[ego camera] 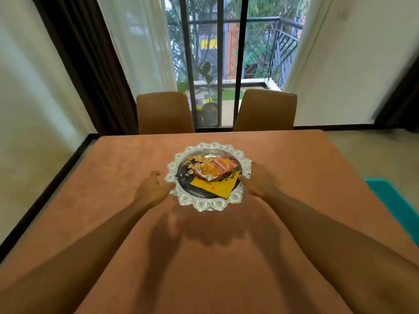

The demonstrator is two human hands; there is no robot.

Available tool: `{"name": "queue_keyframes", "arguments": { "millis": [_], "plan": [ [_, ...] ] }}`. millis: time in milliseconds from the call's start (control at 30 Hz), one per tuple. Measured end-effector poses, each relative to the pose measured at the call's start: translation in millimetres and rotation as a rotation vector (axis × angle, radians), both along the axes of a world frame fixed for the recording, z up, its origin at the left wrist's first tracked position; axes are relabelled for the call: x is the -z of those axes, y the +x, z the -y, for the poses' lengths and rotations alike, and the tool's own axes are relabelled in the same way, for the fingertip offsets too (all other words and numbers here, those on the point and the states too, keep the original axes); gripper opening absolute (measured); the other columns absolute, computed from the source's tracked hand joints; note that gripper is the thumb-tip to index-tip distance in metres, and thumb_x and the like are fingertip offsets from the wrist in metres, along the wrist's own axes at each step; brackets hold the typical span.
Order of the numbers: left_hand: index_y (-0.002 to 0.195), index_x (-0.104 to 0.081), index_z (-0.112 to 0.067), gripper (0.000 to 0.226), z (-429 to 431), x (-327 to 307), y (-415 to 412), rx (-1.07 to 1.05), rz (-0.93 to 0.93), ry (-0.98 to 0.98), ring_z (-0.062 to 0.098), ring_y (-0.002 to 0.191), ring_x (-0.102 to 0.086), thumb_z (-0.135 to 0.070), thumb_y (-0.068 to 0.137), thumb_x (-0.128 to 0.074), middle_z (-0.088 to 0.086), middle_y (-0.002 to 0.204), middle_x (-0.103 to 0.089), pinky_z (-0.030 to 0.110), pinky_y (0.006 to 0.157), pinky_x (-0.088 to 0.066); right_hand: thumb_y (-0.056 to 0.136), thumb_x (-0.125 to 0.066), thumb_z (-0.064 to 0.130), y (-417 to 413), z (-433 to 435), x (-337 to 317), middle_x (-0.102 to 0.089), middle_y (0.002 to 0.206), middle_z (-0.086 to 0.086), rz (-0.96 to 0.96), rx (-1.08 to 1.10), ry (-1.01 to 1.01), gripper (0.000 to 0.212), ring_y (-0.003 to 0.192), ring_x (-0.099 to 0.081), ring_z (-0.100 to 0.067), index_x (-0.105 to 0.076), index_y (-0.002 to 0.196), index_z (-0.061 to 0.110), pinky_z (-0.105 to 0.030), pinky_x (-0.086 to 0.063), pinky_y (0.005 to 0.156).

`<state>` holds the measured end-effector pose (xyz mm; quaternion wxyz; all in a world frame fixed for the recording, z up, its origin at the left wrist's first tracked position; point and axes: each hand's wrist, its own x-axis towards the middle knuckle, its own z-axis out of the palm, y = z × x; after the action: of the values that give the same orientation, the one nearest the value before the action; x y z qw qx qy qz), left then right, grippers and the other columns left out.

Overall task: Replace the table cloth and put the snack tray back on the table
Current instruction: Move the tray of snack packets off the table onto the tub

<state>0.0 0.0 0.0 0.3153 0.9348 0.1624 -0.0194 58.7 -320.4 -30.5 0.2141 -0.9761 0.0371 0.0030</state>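
A round silver snack tray [205, 203] with a scalloped rim is over the middle of the table, casting a shadow on the cloth nearer me, so it seems held a little above it. It carries several snack packets: orange, black and yellow [216, 185]. A rust-brown table cloth [204, 257] covers the whole table top. My left hand [151, 189] grips the tray's left rim, fingers curled under it. At the right rim, my right hand [259, 179] holds on with the thumb on top.
Two brown chairs [164, 112] [266, 109] stand at the table's far side, before a glass balcony door with curtains. A teal object [394, 200] lies on the floor beside the table's right edge. A potted plant [208, 105] stands on the balcony outside.
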Motion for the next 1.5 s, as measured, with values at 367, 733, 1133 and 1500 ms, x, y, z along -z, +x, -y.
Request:
{"name": "queue_keyframes", "arguments": {
  "millis": [367, 733, 1133, 1500],
  "plan": [
    [0.123, -0.046, -0.012, 0.042, 18, 20, 25, -0.23, -0.085, -0.723, 0.018, 0.073, -0.061, -0.004, 0.088, -0.068, 0.008, 0.102, -0.063, 0.03, 0.058, -0.051, 0.074, -0.061, 0.042, 8, -13, 4, -0.069, 0.091, 0.004, -0.107, 0.236, 0.348, 0.035, 0.079, -0.067, -0.021, -0.062, 0.104, 0.024, -0.03, -0.052, 0.067],
    [0.122, -0.051, -0.011, 0.047, 34, 4, -2, -0.221, -0.088, -0.832, 0.019, 0.074, -0.062, 0.005, 0.083, -0.072, 0.008, 0.096, -0.067, 0.033, 0.061, -0.054, 0.068, -0.085, 0.018, -32, 27, -16, -0.067, 0.092, 0.003, -0.077, 0.354, 0.679, 0.042, 0.081, -0.067, -0.016, -0.06, 0.102, 0.016, -0.031, -0.052, 0.064],
    [0.106, -0.051, -0.012, 0.04, 186, -47, -104, 0.011, -0.111, -0.735, 0.022, 0.076, -0.06, -0.002, 0.077, -0.076, 0.013, 0.105, -0.062, 0.03, 0.049, -0.052, 0.077, -0.083, 0.041, -182, 200, -63, -0.051, 0.037, 0.01, -0.028, 0.327, 0.603, 0.041, 0.046, -0.059, -0.012, -0.053, 0.056, 0.023, -0.028, -0.043, 0.053],
    [0.11, -0.052, -0.007, 0.041, 487, -29, -235, 0.155, -0.216, -0.671, 0.022, 0.069, -0.063, -0.008, 0.079, -0.079, 0.013, 0.094, -0.066, 0.037, 0.055, -0.056, 0.065, -0.089, 0.043, -355, 476, -45, -0.064, 0.111, 0.009, 0.068, 0.538, 0.566, 0.063, 0.1, -0.061, -0.016, -0.061, 0.118, 0.026, -0.031, -0.046, 0.079]
  ]
}}
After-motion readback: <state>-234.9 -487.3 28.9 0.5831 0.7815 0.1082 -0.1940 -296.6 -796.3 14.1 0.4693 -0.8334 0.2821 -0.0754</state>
